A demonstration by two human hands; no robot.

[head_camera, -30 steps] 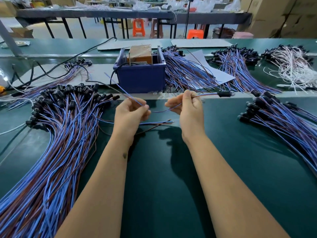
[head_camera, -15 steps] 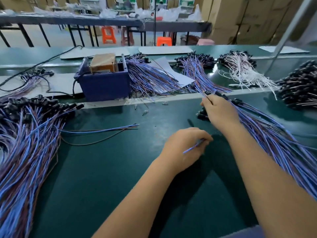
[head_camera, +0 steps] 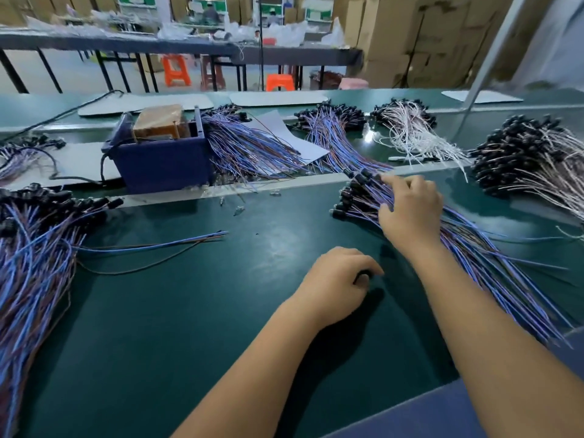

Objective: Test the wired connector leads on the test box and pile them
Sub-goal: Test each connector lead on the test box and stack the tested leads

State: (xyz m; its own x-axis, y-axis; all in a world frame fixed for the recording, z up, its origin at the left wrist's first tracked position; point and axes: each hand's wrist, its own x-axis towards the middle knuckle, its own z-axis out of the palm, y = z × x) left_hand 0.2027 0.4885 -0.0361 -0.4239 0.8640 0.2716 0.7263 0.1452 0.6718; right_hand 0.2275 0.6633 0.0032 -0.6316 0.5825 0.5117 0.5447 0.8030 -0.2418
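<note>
The blue and brown connector leads are gathered in two heaps on the green mat: an untested pile (head_camera: 467, 248) at the right, black plugs fanned toward the far edge, and a large pile (head_camera: 34, 263) at the left. The right pile is touched by the right hand (head_camera: 410, 210), whose fingers are spread over the wires near the plugs; whether a single lead is pinched cannot be told. Half a second ago that hand was curled at the plug end; it is now laid further onto the wires. The left hand (head_camera: 338, 279) is curled loosely over a small dark object (head_camera: 363, 275), seemingly a plug, just above the mat; the blue wire end seen in it half a second ago is no longer visible. One second ago a lead was stretched between both hands at the centre.

The blue test box (head_camera: 164, 159) stands at the mat's far edge, with more lead bundles (head_camera: 252, 147) beside it. White-wired leads (head_camera: 410, 134) lie farther right. Beyond the green mat (head_camera: 189, 311), a long table (head_camera: 189, 49), orange stools (head_camera: 177, 69) and stacked cartons (head_camera: 410, 36) are seen.
</note>
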